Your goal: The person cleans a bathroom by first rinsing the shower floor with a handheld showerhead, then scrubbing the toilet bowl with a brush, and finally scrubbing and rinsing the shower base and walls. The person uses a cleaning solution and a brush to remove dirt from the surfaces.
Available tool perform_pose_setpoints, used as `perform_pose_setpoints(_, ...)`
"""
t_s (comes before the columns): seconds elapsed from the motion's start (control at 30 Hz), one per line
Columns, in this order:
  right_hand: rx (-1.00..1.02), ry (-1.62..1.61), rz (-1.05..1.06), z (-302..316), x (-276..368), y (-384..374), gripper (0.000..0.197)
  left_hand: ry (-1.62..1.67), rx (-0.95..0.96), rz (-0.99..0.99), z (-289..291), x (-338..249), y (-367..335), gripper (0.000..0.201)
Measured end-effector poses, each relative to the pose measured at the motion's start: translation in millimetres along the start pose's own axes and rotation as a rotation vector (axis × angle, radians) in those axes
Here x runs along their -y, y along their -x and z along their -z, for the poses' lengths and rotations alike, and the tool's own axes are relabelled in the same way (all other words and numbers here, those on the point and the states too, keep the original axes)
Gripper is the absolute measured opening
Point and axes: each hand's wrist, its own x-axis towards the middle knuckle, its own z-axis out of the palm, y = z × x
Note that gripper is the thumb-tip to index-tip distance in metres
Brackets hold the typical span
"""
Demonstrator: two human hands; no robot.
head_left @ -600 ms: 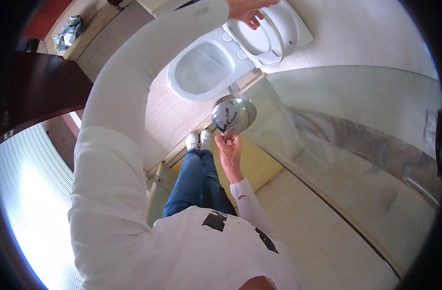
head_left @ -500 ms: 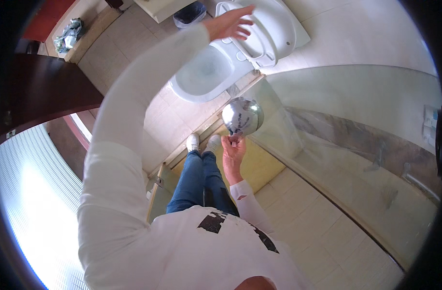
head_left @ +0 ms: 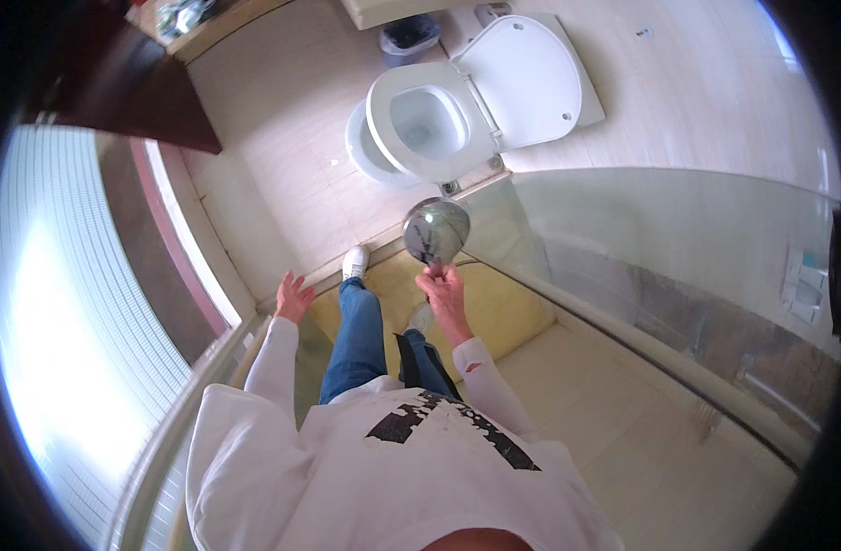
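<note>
My right hand (head_left: 446, 292) is closed around the narrow handle end of a shiny silver metal dipper (head_left: 436, 228), whose round bowl points away from me. Just beyond it stands the white toilet (head_left: 374, 156). Its seat (head_left: 383, 118) rests down over the bowl, while the lid (head_left: 529, 81) leans open against the back. My left hand (head_left: 294, 297) hangs at the left with fingers apart and holds nothing. It is nearest the edge of the shower enclosure.
A yellow mat (head_left: 507, 317) lies under my feet. Glass shower panels (head_left: 613, 220) stand at the right, with a raised sill (head_left: 333, 266) ahead. Near the toilet is a small bin (head_left: 409, 41). A dark red door (head_left: 135, 83) and a bright ribbed panel (head_left: 80, 321) are at the left.
The toilet seat has come down from against the lid. My left hand has drawn back from the toilet to the lower left. One foot has stepped back onto the mat; the right hand keeps the dipper.
</note>
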Motion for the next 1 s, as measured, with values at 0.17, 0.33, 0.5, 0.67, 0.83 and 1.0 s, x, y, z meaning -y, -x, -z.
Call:
perform_pose_setpoints(0.17,0.171,0.223,0.241,0,-29,48,0.013,-0.070,-0.164,0.002,128,70,25,0.045)
perform_pose_setpoints(0.33,0.018,0.423,0.343,65,-57,101,0.014,0.051,-0.140,-0.184,148,166,87,0.037)
perform_pose_setpoints(0.5,-0.091,0.477,0.219,149,-106,143,0.015,0.014,-0.049,-0.043,149,257,131,0.032)
perform_pose_setpoints(0.67,-0.271,0.371,0.075,260,-167,190,0.017,-0.213,-0.034,0.074,175,275,162,0.032)
perform_pose_setpoints(0.83,-0.657,-0.015,-0.128,353,-249,261,0.019,-0.287,0.037,0.034,208,227,170,0.036)
perform_pose_setpoints(1.0,-0.996,-0.376,-0.288,394,-339,342,0.021,-0.437,0.081,-0.126,225,173,183,0.038)
